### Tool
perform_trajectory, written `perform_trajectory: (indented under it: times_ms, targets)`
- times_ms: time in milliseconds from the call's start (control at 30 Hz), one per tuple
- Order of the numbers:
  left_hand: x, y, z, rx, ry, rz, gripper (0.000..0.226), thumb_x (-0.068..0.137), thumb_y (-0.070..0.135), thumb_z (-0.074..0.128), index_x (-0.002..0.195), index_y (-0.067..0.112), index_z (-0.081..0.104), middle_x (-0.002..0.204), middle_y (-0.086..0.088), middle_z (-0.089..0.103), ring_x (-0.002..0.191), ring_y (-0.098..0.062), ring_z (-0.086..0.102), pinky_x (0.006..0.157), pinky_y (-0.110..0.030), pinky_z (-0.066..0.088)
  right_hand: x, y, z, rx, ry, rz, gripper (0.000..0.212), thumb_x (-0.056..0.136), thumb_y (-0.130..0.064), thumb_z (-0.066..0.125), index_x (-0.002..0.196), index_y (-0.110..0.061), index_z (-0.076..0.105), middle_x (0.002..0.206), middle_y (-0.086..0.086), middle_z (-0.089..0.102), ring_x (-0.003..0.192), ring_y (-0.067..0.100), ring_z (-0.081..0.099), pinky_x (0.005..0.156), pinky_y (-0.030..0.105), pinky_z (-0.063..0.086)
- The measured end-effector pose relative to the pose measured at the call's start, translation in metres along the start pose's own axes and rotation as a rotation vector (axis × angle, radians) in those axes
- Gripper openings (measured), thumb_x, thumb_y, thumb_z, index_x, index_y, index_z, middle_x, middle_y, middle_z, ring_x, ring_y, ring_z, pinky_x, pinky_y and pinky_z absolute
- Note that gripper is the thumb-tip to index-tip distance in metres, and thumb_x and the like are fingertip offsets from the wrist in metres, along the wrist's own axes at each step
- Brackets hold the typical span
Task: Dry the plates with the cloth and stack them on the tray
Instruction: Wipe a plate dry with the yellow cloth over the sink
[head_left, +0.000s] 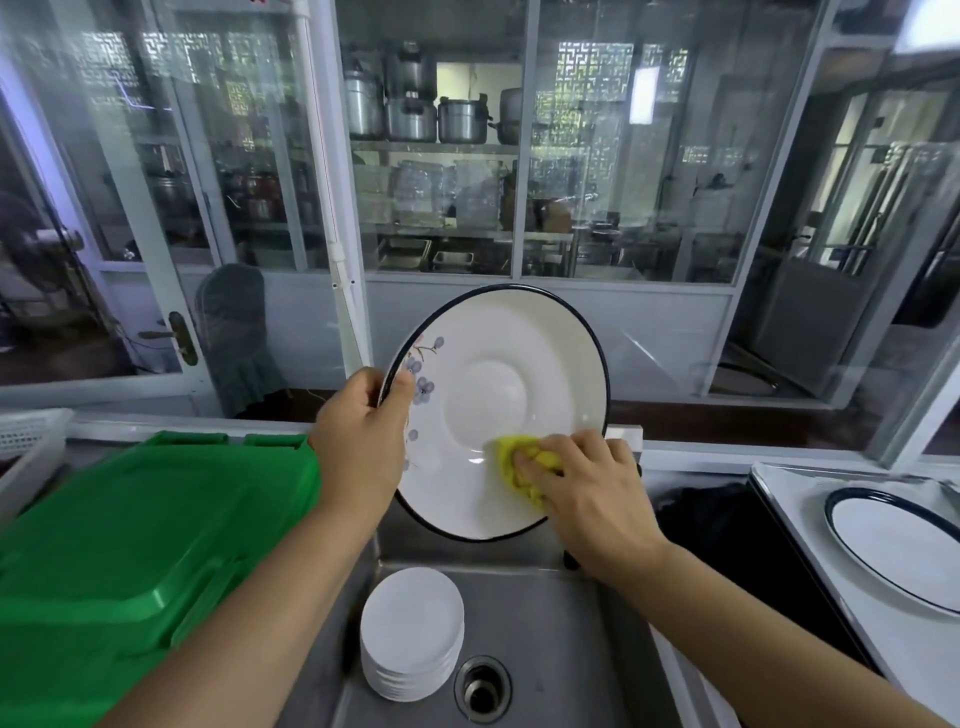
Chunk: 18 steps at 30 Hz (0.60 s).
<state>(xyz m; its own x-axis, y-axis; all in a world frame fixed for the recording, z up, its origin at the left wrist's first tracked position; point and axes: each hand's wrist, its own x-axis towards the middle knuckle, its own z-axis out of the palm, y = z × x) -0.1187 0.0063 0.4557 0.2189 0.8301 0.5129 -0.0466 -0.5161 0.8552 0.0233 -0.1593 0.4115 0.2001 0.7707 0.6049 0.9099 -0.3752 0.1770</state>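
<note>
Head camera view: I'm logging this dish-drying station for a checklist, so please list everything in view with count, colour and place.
Large plate: one, white with dark rim and blue floral print, held tilted above the sink.
Cloth: one, yellow, pressed on the large plate's lower face.
Small plates: one stack, white, in the sink beside the drain; exact count unclear.
Sink: one, steel, centre bottom.
Drain: one, metal, sink floor.
Green lid: one, green, on the counter at left.
Tray: one, white, at right.
Rimmed plate: one, white with dark rim, on the tray.
Pots: several, metal, shelves behind glass.
Left hand: grip on the large plate's left rim.
Right hand: grip on the cloth.
</note>
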Motion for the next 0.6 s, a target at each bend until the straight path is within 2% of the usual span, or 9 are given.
perform_trajectory:
  times_ms: [100,133,233,333,433,500,600]
  targets:
    - [-0.004,0.000,0.010,-0.119,0.066,-0.069,0.033,0.078,0.043,0.060,0.068,0.012,0.057,0.066,-0.011,0.063,0.068,-0.036,0.058,0.067,-0.049,0.050,0.009,-0.034,0.000,0.082,0.014,0.162,0.049,0.067,-0.017,0.073,0.116,-0.020,0.065,0.103,0.007,0.064,0.079,0.032,0.057,0.064,0.039,0.046]
    - [-0.006,0.000,0.013,-0.148,0.076,-0.086,0.026,0.078,0.041,0.061,0.069,0.016,0.059,0.064,-0.005,0.063,0.065,-0.031,0.057,0.066,-0.048,0.050,0.013,-0.049,0.000,0.166,0.018,0.181,0.050,0.070,-0.016,0.068,0.120,-0.019,0.063,0.107,0.009,0.063,0.081,0.033,0.056,0.066,0.040,0.047]
    - [-0.011,0.001,0.022,-0.178,0.097,-0.095,0.016,0.077,0.041,0.060,0.062,0.034,0.061,0.055,0.013,0.059,0.052,-0.003,0.048,0.057,-0.034,0.043,0.023,-0.088,-0.003,0.404,0.052,0.203,0.050,0.080,-0.018,0.051,0.130,-0.017,0.054,0.118,0.011,0.058,0.091,0.034,0.054,0.071,0.043,0.047]
    - [-0.010,0.000,0.021,-0.191,0.111,-0.107,0.018,0.077,0.043,0.059,0.066,0.029,0.059,0.053,0.014,0.056,0.049,0.000,0.045,0.056,-0.031,0.041,0.023,-0.089,-0.006,0.434,0.080,0.154,0.050,0.084,-0.026,0.042,0.132,-0.022,0.051,0.123,0.006,0.056,0.094,0.031,0.053,0.071,0.042,0.046]
    - [-0.006,-0.002,0.012,-0.199,0.107,-0.124,0.023,0.075,0.043,0.061,0.070,0.020,0.058,0.056,0.005,0.057,0.057,-0.009,0.048,0.060,-0.036,0.044,0.013,-0.063,-0.002,0.287,0.071,-0.003,0.049,0.081,-0.029,0.045,0.129,-0.026,0.055,0.120,0.002,0.058,0.089,0.028,0.054,0.068,0.038,0.046]
    - [-0.004,-0.003,0.006,-0.163,0.089,-0.099,0.029,0.075,0.044,0.061,0.071,0.015,0.058,0.062,-0.011,0.059,0.060,-0.020,0.051,0.060,-0.041,0.046,0.005,-0.040,0.005,0.168,0.073,-0.039,0.048,0.077,-0.027,0.052,0.125,-0.028,0.059,0.114,0.000,0.061,0.084,0.027,0.055,0.066,0.036,0.045]
    - [-0.004,-0.002,-0.002,-0.084,0.038,-0.051,0.034,0.077,0.042,0.059,0.068,0.010,0.055,0.066,-0.015,0.061,0.063,-0.034,0.055,0.059,-0.045,0.048,0.005,-0.005,0.011,0.006,0.107,-0.062,0.043,0.070,-0.022,0.066,0.113,-0.028,0.066,0.104,-0.001,0.063,0.077,0.027,0.054,0.066,0.035,0.041]
